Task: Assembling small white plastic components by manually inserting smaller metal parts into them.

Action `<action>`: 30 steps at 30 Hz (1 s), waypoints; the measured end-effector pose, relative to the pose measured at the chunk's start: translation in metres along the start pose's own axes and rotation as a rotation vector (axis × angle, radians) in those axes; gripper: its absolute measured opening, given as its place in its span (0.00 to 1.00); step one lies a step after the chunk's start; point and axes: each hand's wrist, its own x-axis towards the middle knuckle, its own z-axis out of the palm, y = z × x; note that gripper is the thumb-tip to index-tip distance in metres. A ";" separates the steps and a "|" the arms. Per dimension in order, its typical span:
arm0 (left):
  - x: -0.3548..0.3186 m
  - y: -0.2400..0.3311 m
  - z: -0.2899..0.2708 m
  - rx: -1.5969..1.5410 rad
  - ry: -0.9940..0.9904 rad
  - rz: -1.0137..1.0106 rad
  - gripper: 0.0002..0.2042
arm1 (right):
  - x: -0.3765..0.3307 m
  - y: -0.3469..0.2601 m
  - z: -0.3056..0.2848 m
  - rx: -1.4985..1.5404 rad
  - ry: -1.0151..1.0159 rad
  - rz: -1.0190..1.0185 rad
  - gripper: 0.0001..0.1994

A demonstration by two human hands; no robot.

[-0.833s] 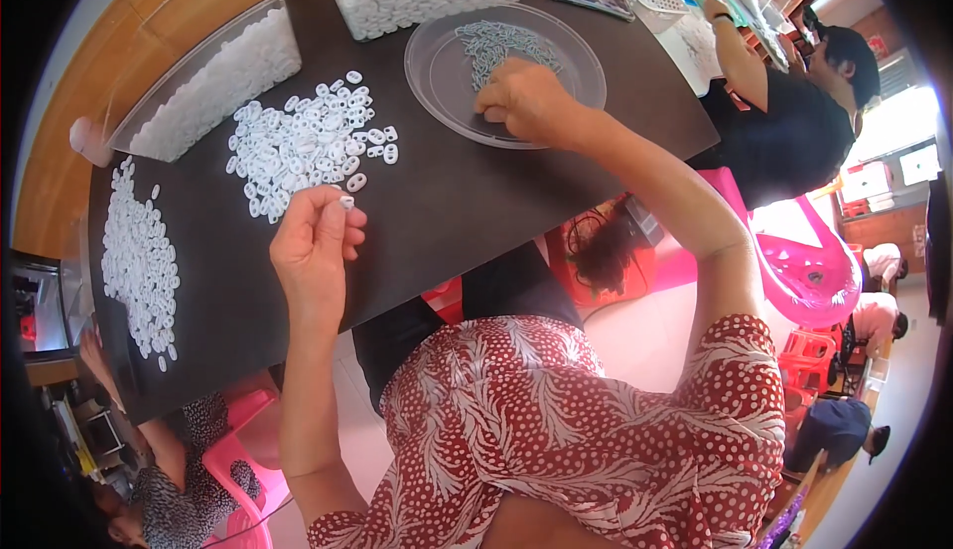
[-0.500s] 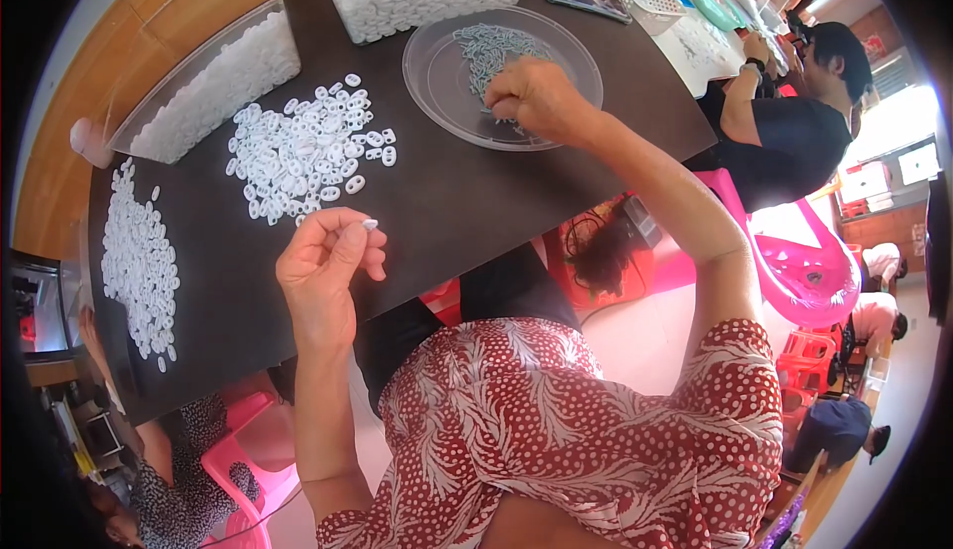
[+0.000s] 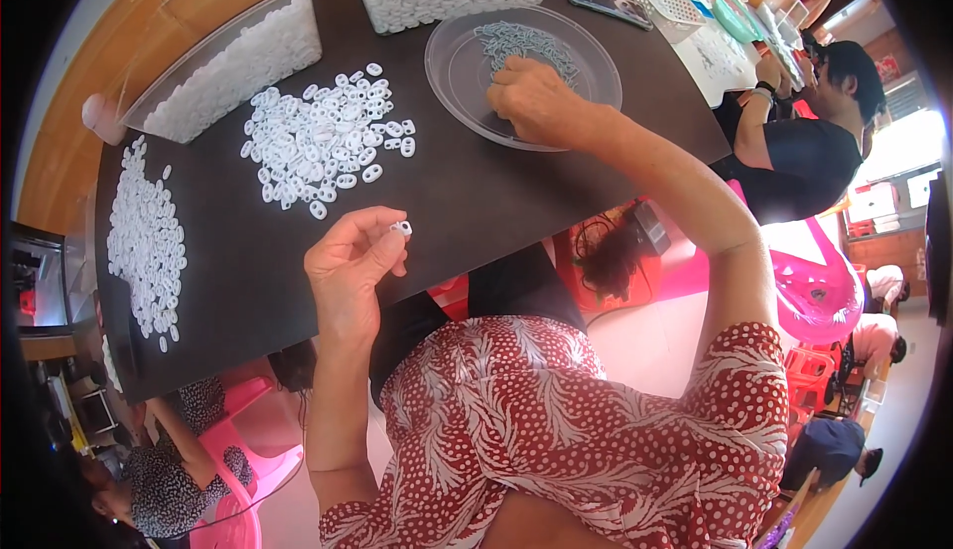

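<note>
- One dark table [image 3: 476, 192] lies in front of you, with everything below standing on it or above it.
- Two clear tubs of white pieces stand along its far side: a left tub [image 3: 253, 82] and a far tub [image 3: 457, 3], beside the dish.
- One round, shallow, clear dish [image 3: 459, 68] sits to your right; it looks thin, so take it by the rim if you must shift it.
- Two loose heaps of white pieces lie on the bare top: a middle heap [image 3: 318, 137] and a left heap [image 3: 147, 241].
- Your right hand [image 3: 541, 102] is down in the dish, fingers curled at the near edge of the grey pieces; your own hand hides the fingertips, so I cannot tell whether they grasp anything.
- Your left hand [image 3: 352, 261] pinches one white piece [image 3: 402, 227] between thumb and forefinger, above the table's near edge.
- Many slim grey pieces [image 3: 526, 43] (metal, by their dull look) are tangled together in the dish; they should be light, stiff and apt to cling, so pick one by its end.
- That white piece seems light, hard and smooth, likely to slip; hold it by its outer edges, leaving the hole uncovered.
</note>
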 end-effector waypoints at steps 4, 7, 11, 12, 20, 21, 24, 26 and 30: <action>0.001 -0.004 -0.001 -0.014 0.036 0.005 0.06 | 0.003 0.005 0.002 -0.008 -0.024 -0.026 0.01; 0.002 -0.001 0.000 -0.072 0.067 -0.026 0.05 | 0.002 0.007 0.002 0.059 0.075 -0.003 0.02; 0.002 -0.002 0.000 -0.138 0.103 -0.057 0.05 | 0.002 -0.009 -0.017 0.194 0.203 0.114 0.02; 0.002 -0.003 0.000 -0.148 0.097 -0.039 0.05 | 0.003 -0.013 -0.021 0.261 0.224 0.166 0.02; -0.002 0.004 0.005 -0.134 0.126 0.054 0.04 | 0.013 -0.093 -0.045 0.789 0.340 0.188 0.03; -0.003 0.006 0.007 -0.153 0.122 0.017 0.03 | 0.015 -0.103 -0.043 0.857 0.359 0.189 0.03; -0.005 0.007 0.007 -0.179 0.105 0.004 0.03 | 0.021 -0.122 -0.036 0.851 0.341 0.081 0.03; -0.007 0.005 0.004 -0.187 0.095 0.029 0.04 | 0.023 -0.129 -0.032 0.890 0.332 0.089 0.04; -0.009 0.000 -0.002 -0.101 0.116 0.128 0.06 | 0.020 -0.140 -0.035 1.131 0.246 0.270 0.05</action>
